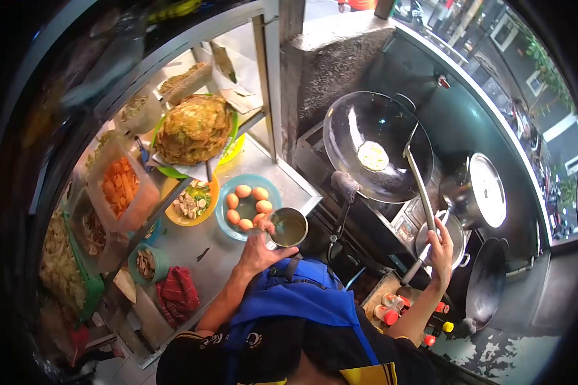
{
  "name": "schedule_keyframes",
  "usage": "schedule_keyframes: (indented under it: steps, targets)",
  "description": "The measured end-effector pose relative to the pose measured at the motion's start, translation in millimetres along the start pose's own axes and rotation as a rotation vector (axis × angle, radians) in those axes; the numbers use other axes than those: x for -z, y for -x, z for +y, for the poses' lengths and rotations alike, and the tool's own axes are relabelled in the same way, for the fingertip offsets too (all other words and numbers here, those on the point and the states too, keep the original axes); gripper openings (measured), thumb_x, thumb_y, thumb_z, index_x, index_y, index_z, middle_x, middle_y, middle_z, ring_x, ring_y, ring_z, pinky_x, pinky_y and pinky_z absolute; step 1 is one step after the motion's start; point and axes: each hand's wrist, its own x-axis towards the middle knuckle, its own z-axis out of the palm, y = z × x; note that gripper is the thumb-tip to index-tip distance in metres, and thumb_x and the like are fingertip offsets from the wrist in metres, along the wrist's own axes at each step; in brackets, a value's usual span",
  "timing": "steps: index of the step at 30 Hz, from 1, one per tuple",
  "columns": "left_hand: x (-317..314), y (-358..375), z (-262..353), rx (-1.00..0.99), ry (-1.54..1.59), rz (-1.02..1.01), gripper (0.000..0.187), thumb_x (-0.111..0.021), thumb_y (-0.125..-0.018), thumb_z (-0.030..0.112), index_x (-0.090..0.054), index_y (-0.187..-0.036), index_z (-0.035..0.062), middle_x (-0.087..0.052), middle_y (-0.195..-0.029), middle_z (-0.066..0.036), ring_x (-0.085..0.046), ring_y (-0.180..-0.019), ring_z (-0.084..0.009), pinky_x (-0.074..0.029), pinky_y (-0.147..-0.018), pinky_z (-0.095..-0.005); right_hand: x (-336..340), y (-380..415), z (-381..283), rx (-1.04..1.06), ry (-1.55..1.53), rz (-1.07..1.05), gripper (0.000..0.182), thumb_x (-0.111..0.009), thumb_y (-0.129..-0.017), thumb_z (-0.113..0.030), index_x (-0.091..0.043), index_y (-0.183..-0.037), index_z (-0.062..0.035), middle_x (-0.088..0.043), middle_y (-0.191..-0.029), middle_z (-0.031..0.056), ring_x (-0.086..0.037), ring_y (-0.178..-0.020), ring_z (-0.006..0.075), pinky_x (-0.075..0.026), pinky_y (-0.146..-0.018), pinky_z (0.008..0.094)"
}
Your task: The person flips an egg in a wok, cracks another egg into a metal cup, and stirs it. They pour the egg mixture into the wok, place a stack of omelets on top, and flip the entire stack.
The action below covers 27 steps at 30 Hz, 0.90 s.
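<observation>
My left hand (pixel 258 251) is closed around a metal cup (pixel 300 242) in front of my chest, right at the rim of a blue plate (pixel 219 212). Brown eggs (pixel 243 191) lie in a ring on that plate. My right hand (pixel 440 251) grips the long handle of a wok spatula (pixel 420 179), whose blade end rests against the right inner side of a large dark wok (pixel 343 151). In the wok's middle lies a small round pale piece of frying food (pixel 372 156), apart from the spatula.
On the left counter are a heaped plate of golden fried food (pixel 196 128), a tub of cut carrots (pixel 120 186), a yellow bowl (pixel 187 221) and a red cloth (pixel 178 295). A steel pot (pixel 459 192), a second wok (pixel 485 285) and sauce bottles (pixel 385 314) stand right.
</observation>
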Motion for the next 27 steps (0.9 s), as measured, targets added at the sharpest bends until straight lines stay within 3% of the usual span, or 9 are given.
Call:
schedule_keyframes:
  steps: [2, 5, 6, 10, 11, 15, 24, 25, 27]
  targets:
    - [-4, -4, -16, -0.009, 0.083, -0.007, 0.071, -0.096, -0.065, 0.026, -0.04, -0.104, 0.008, -0.053, -0.13, -0.021, -0.055, -0.12, -0.0342, -0.044, -0.101, -0.0467, 9, 9, 1, -0.043, -0.108, 0.042, 0.051, -0.067, -0.096, -0.017, -0.053, -0.144, -0.0078, -0.062, -0.077, -0.0036, -0.041, -0.053, -0.001, -0.027, -0.044, 0.0183]
    - [-7, -18, -32, -0.104, -0.118, 0.0, 0.064, -0.097, -0.064, 0.021, -0.05, -0.105, 0.004, -0.056, -0.123, -0.014, -0.058, -0.116, -0.0256, -0.052, -0.089, -0.0429, 25, 39, -17, -0.004, -0.116, 0.133, 0.05, -0.067, -0.096, -0.016, -0.054, -0.143, -0.0078, -0.06, -0.081, -0.0043, -0.044, -0.063, 0.0013, -0.032, -0.053, 0.0174]
    - [-10, -22, -34, 0.149, 0.158, -0.031, 0.061, -0.097, -0.063, 0.02, -0.053, -0.103, 0.0053, -0.053, -0.121, -0.012, -0.057, -0.114, -0.0268, -0.052, -0.086, -0.0422, 35, 51, -22, -0.002, 0.002, 0.183, 0.047, -0.066, -0.095, -0.014, -0.057, -0.14, -0.0057, -0.062, -0.088, -0.0038, -0.047, -0.068, 0.0024, -0.035, -0.054, 0.0193]
    - [-16, -38, -15, 0.098, -0.168, -0.062, 0.066, -0.095, -0.067, 0.02, -0.04, -0.101, 0.0082, -0.052, -0.107, -0.013, -0.055, -0.099, -0.0274, -0.045, -0.09, -0.04, 67, 112, -31, 0.246, 0.348, 0.464, 0.041, -0.066, -0.094, -0.01, -0.061, -0.133, -0.0021, -0.07, -0.093, 0.0028, -0.057, -0.073, 0.0094, -0.049, -0.067, 0.0261]
    - [-20, -39, -22, 0.076, -0.158, -0.088, 0.066, -0.095, -0.067, 0.02, -0.04, -0.101, 0.0082, -0.052, -0.107, -0.013, -0.055, -0.099, -0.0274, -0.045, -0.09, -0.04, 66, 136, -63, -0.056, 0.305, 0.494, 0.04, -0.067, -0.092, -0.008, -0.061, -0.131, -0.0017, -0.071, -0.089, 0.0078, -0.059, -0.076, 0.0105, -0.051, -0.072, 0.0299]
    - [-35, -55, -28, 0.007, -0.134, -0.155, 0.065, -0.095, -0.068, 0.025, -0.04, -0.1, 0.0083, -0.051, -0.108, -0.015, -0.054, -0.099, -0.0318, -0.048, -0.085, -0.0395, 71, 180, -73, -0.01, 0.686, 0.604, 0.034, -0.067, -0.089, -0.009, -0.066, -0.122, -0.003, -0.071, -0.096, 0.0229, -0.069, -0.089, 0.0393, -0.054, -0.075, 0.0419]
    - [-52, -63, -10, 0.037, 0.182, -0.156, 0.062, -0.093, -0.07, 0.022, -0.038, -0.097, 0.0081, -0.046, -0.1, -0.01, -0.048, -0.093, -0.0271, -0.041, -0.09, -0.0385, 83, 122, 26, -0.249, 0.952, 0.507, 0.035, -0.074, -0.082, -0.015, -0.071, -0.116, -0.0125, -0.072, -0.1, 0.0185, -0.068, -0.093, 0.0386, -0.054, -0.083, 0.048]
    - [-49, -62, -18, 0.066, 0.144, -0.2, 0.067, -0.095, -0.067, 0.02, -0.037, -0.099, 0.0091, -0.05, -0.125, -0.021, -0.057, -0.106, -0.032, -0.055, -0.084, -0.042, 80, 115, 30, -0.288, 0.963, 0.516, 0.035, -0.075, -0.082, -0.016, -0.071, -0.117, -0.0135, -0.072, -0.101, 0.0181, -0.068, -0.095, 0.0387, -0.055, -0.084, 0.0479]
    - [-43, -58, -23, 0.072, 0.088, -0.194, 0.067, -0.095, -0.067, 0.021, -0.037, -0.099, 0.0093, -0.051, -0.121, -0.019, -0.057, -0.103, -0.0318, -0.054, -0.082, -0.0421, 74, 108, 33, -0.296, 0.961, 0.521, 0.035, -0.074, -0.083, -0.017, -0.071, -0.117, -0.0133, -0.072, -0.101, 0.0184, -0.068, -0.095, 0.0391, -0.054, -0.084, 0.0481]
